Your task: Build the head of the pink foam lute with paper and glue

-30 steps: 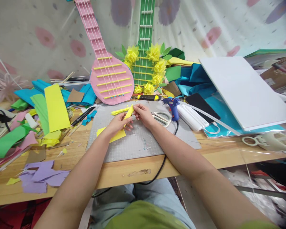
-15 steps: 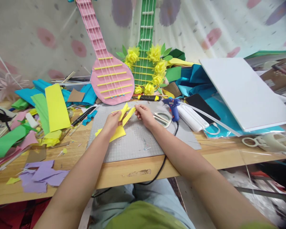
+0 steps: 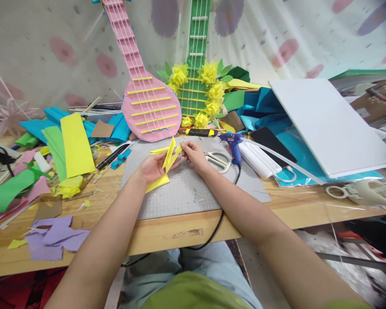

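My right hand (image 3: 194, 154) is closed, thumb and fingertips pinching the upper end of a folded yellow paper strip (image 3: 170, 155). Palm up, my left hand (image 3: 154, 167) lies open under and behind that strip, its fingers stretched out and partly hidden by the paper. Below the left hand, a flat yellow paper piece (image 3: 157, 183) rests on the grey cutting mat (image 3: 180, 199). Another yellow strip (image 3: 158, 150) lies just behind the hand. White-handled scissors (image 3: 219, 162) sit close to the right hand.
A blue glue gun (image 3: 233, 146) stands right of the scissors, its cord running off the front edge. A yellow-black cutter (image 3: 199, 132) lies behind. Pink (image 3: 151, 107) and green (image 3: 194, 81) paper instruments stand at the back. Paper scraps (image 3: 56, 236) cover the left; a white board (image 3: 334, 124) leans right.
My left hand has turned palm up and its fingers have opened out. The folded yellow strip has shifted slightly between the hands; my right hand still pinches its end.
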Tool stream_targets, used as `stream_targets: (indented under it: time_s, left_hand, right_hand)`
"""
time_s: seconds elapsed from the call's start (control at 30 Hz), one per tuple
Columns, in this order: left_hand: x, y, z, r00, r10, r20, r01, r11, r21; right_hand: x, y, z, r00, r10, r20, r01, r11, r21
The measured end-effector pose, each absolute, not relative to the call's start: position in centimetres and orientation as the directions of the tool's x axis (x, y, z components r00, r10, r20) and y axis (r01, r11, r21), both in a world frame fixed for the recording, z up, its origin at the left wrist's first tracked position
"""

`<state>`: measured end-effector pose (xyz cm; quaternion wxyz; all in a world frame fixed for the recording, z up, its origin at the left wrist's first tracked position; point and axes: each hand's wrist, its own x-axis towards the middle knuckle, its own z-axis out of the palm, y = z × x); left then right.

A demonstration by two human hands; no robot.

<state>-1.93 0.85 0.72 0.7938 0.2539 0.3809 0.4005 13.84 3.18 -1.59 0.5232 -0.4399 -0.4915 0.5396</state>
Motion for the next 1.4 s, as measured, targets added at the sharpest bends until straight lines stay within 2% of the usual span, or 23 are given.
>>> stream_targets:
  time_s: [0.37,0.6,0.77,0.93,1.03,1.1,1.2,1.3,1.4]
  left_hand:
    - [-1.8,0.5,1.0,0.431,0.815,-0.388,-0.409,0.56,0.721]
    - [-2.7,0.8,1.0,0.424,0.809,-0.407,-0.485,0.582,0.653]
    - [-2.3,0.8,0.8,0.408,0.818,-0.406,-0.439,0.565,0.698]
    - [-1.9,0.6,1.1,0.375,0.845,-0.382,-0.406,0.52,0.752]
    - [-1.5,0.7,0.7,0.271,0.91,-0.314,-0.382,0.401,0.833]
    - [-1.2,0.8,0.2,0.149,0.966,-0.21,-0.331,0.249,0.91]
    - [-0.5,0.8,-0.6,-0.007,1.0,-0.022,-0.165,0.02,0.986]
    - [-0.1,0.6,-0.8,-0.022,0.991,0.131,0.004,-0.131,0.991]
    - [-0.1,0.4,-0.7,-0.008,0.982,0.186,0.071,-0.185,0.98]
  right_hand:
    - [14.0,3.5,-1.9,-0.094,0.994,0.063,-0.163,0.047,-0.985]
    - [14.0,3.3,-1.7,-0.129,0.987,0.093,-0.223,0.062,-0.973]
    - [14.0,3.3,-1.5,-0.132,0.989,0.066,-0.222,0.035,-0.974]
    - [13.9,3.3,-1.4,-0.046,0.998,0.044,-0.213,0.033,-0.976]
    - [13.9,3.0,-1.3,-0.027,0.995,0.093,-0.192,0.087,-0.978]
    - [13.7,2.8,-1.2,-0.065,0.99,0.127,-0.158,0.115,-0.981]
    - [13.3,2.3,-1.0,-0.148,0.979,0.144,-0.116,0.127,-0.985]
    - [12.8,2.0,-1.0,-0.169,0.976,0.137,-0.109,0.119,-0.987]
    - [12.8,2.0,-1.1,-0.15,0.981,0.126,-0.147,0.104,-0.984]
